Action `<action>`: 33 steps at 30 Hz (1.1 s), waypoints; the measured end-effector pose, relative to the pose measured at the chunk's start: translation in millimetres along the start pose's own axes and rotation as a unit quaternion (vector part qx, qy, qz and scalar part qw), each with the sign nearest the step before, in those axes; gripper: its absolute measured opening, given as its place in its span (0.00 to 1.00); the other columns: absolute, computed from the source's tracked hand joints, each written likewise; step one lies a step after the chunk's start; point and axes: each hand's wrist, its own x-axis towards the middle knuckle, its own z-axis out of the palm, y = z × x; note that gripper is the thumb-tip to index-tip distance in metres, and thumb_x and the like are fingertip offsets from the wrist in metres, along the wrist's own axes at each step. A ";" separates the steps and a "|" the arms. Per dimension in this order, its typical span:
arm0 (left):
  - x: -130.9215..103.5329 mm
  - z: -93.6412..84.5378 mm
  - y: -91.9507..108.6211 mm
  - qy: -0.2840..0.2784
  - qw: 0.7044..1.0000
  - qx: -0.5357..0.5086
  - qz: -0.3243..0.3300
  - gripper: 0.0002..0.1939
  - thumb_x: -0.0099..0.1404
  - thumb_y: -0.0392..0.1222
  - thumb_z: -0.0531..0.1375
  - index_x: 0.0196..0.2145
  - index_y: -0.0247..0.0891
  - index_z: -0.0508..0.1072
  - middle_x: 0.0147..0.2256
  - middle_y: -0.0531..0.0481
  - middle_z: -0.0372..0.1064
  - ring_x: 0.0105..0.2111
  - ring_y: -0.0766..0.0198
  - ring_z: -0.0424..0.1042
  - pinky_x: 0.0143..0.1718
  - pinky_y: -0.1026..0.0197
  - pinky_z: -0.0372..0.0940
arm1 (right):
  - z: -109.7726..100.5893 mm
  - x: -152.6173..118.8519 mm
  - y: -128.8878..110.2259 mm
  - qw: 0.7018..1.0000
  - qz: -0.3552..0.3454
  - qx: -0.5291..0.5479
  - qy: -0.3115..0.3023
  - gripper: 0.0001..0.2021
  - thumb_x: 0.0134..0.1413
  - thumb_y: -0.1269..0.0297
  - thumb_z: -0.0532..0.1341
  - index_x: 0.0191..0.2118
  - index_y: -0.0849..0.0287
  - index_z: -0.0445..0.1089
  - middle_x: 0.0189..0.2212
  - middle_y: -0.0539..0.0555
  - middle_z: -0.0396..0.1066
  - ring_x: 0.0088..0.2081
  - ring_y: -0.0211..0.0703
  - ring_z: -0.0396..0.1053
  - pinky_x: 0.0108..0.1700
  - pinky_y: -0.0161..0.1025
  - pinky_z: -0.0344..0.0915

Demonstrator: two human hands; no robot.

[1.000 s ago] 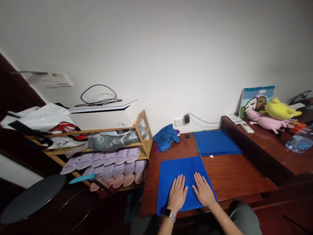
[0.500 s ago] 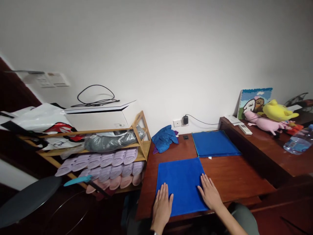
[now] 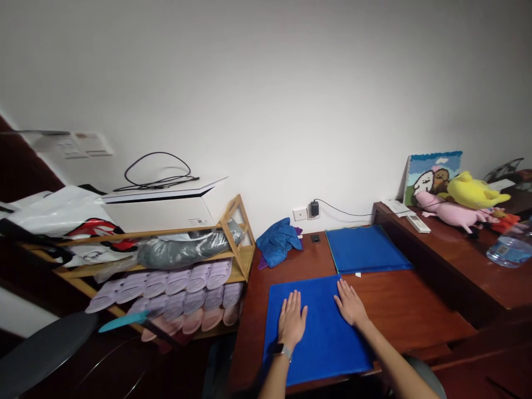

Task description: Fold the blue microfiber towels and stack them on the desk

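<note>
A bright blue cloth (image 3: 320, 349) lies spread flat on the brown wooden desk (image 3: 399, 305). My left hand (image 3: 292, 321) rests palm down on its left part, fingers stretched toward the wall. A watch (image 3: 282, 351) sits on that wrist. On the cloth's right edge, near its far right corner, lies my right hand (image 3: 349, 302), flat with the fingers out. Beyond it is a second flat blue cloth (image 3: 368, 249), with a small white tag at its near edge. A crumpled blue cloth (image 3: 279, 242), with purple showing beneath, lies at the desk's far left.
Left of the desk stands a wooden rack (image 3: 245, 260) with several lilac and pink slippers (image 3: 195, 280) and a white box (image 3: 166, 210). A raised brown surface on the right holds plush toys (image 3: 453, 210), a remote (image 3: 418, 223) and a plastic bottle (image 3: 509, 249). A charger (image 3: 315, 208) is plugged into the wall.
Both hands have slid forward, toward the wall. My left hand has moved from the cloth's left edge further onto it. The view has tilted up slightly.
</note>
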 end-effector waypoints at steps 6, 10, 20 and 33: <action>-3.9 7.4 -26.2 0.043 0.998 0.018 -0.048 0.32 0.80 0.50 0.40 0.72 0.32 0.58 0.72 0.38 0.55 0.72 0.51 0.54 0.72 0.42 0.53 | -1.9 -1.0 9.8 0.999 0.032 0.000 0.002 0.37 0.73 0.47 0.39 0.76 0.69 0.44 0.76 0.62 0.43 0.77 0.49 0.41 0.76 0.51 0.39; 31.3 5.0 25.6 0.036 0.997 -0.028 0.070 0.32 0.80 0.50 0.37 0.73 0.34 0.56 0.73 0.42 0.54 0.73 0.56 0.53 0.73 0.46 0.52 | -5.0 -1.4 6.7 1.000 0.029 -0.002 -0.009 0.38 0.73 0.46 0.38 0.76 0.70 0.44 0.76 0.62 0.42 0.77 0.47 0.39 0.76 0.49 0.38; 61.5 15.8 2.3 0.003 1.000 -0.006 0.008 0.32 0.78 0.52 0.43 0.75 0.39 0.53 0.73 0.41 0.52 0.74 0.49 0.50 0.73 0.38 0.51 | 0.3 0.1 12.1 1.000 0.017 0.007 0.010 0.36 0.73 0.45 0.39 0.77 0.62 0.44 0.76 0.60 0.44 0.77 0.48 0.41 0.76 0.52 0.40; 36.5 5.6 -66.3 0.041 0.998 0.038 -0.025 0.30 0.79 0.50 0.43 0.73 0.38 0.58 0.72 0.39 0.56 0.72 0.49 0.54 0.72 0.39 0.52 | -9.2 32.3 -44.1 0.998 -0.055 -0.001 0.016 0.36 0.72 0.48 0.41 0.75 0.66 0.51 0.76 0.61 0.46 0.76 0.50 0.43 0.75 0.52 0.40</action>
